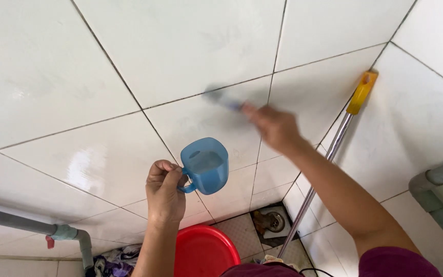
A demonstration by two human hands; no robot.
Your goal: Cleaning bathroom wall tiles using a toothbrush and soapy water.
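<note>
Our left hand (165,192) pinches the blue plastic cup (205,165) by its handle; light, rigid, probably slippery wet. Right hand (273,125) grips a blurred brush (224,100) against the white tiled wall (180,51).

A single camera, worn on the person's head, is looking forward and downward into a tiled corner, tilted so that the grout lines are running diagonally across the frame. It is sitting close to the white tiled wall (129,56), which is filling the upper two thirds of the view, while the floor drain (272,221) and red basin (206,252) are lying far below at the bottom edge. Both forearms are entering from the lower edge, with the left hand (165,191) near the centre and the right hand (273,125) higher up, blurred, nearer the wall. No second view is sharing the scene.
</note>
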